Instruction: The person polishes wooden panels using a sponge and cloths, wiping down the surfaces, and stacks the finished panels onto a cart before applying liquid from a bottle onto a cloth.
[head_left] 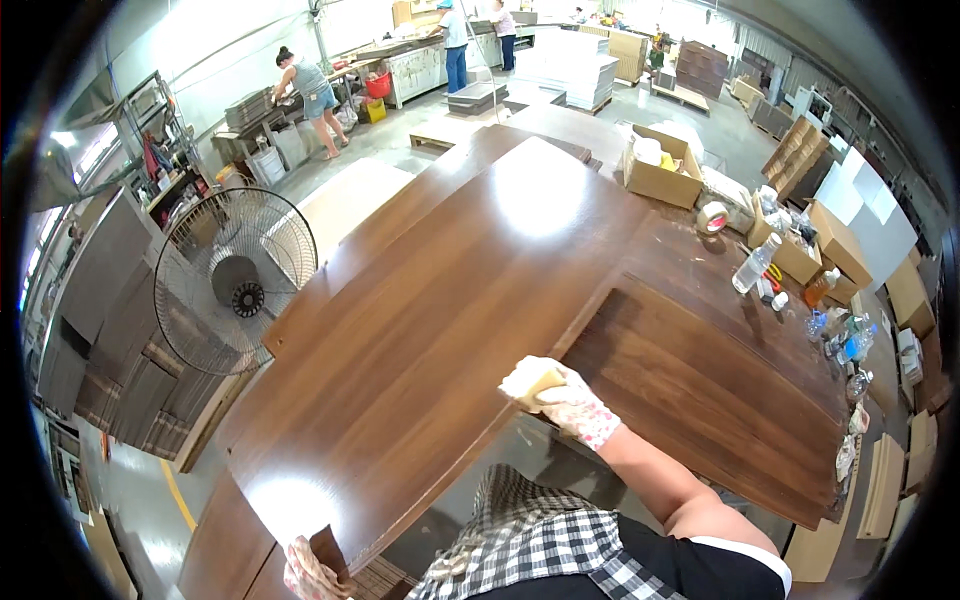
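Observation:
A large glossy brown wooden panel lies flat in front of me. My right hand, in a white glove with a pink flower pattern, is closed round a pale yellow sponge-like block at the panel's near right edge. My left hand, gloved the same way, is by the panel's near left corner, beside a dark notch-like patch. Its fingers are partly hidden, so their grip is unclear. A darker wooden panel lies right of the large one, near my right forearm.
A black caged fan stands at the left. To the right are an open cardboard box, a tape roll, a clear bottle and red-handled scissors. Stacked boards fill the far left; several people work behind.

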